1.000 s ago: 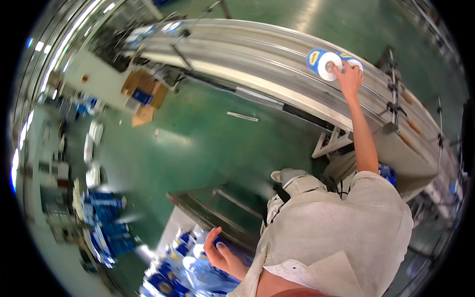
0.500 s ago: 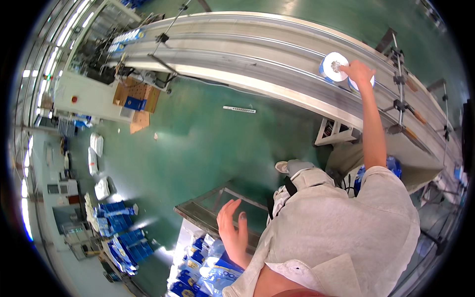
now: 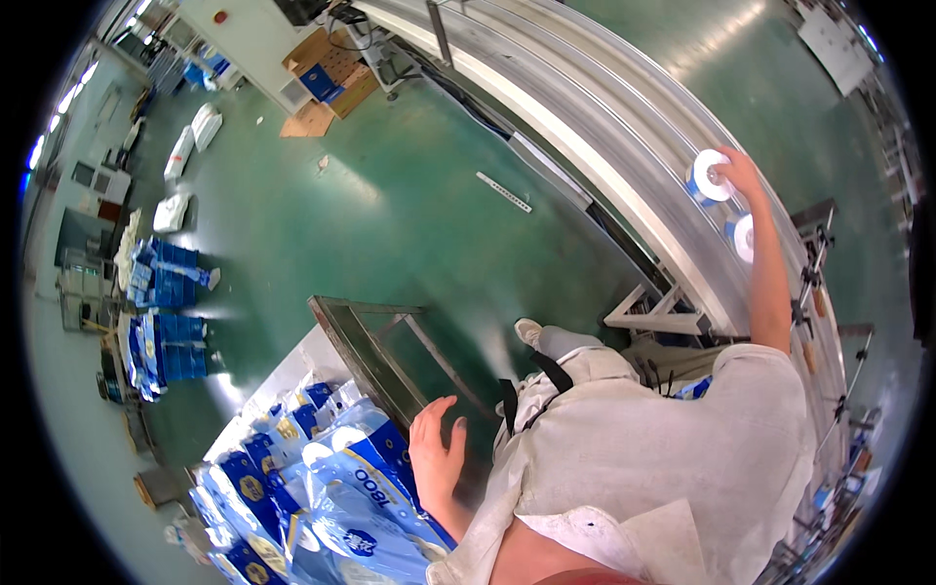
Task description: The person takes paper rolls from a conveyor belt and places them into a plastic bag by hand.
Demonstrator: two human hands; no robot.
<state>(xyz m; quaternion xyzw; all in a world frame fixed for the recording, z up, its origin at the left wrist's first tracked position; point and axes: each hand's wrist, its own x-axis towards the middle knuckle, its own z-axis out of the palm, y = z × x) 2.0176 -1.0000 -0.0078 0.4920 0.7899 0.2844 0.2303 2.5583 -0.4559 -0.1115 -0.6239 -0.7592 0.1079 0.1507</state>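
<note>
My right hand (image 3: 743, 175) reaches across a metal conveyor (image 3: 673, 224) with its fingers on a paper roll (image 3: 710, 175). The roll has a white round end with a core hole, into or over which my fingertips bend, and a blue-wrapped side. A second paper roll (image 3: 744, 237), also white-ended and blue-sided, stands just nearer me, partly behind my forearm. My left hand (image 3: 439, 460) hangs open, fingers stretched and thumb apart, with nothing in it. Below and beside it lie blue plastic packages (image 3: 366, 487).
A metal-framed stand (image 3: 366, 351) is beside my left hand. Clamped guide rods (image 3: 809, 278) rise along the conveyor. A cardboard box (image 3: 336, 78) rests on the green floor by a machine cabinet. Stacked blue packs (image 3: 174, 278) stand at the far left.
My view has swung to the right, showing more of the blue packages. My right hand has shifted onto the farther roll's end, uncovering more of the nearer roll. The left hand stays open.
</note>
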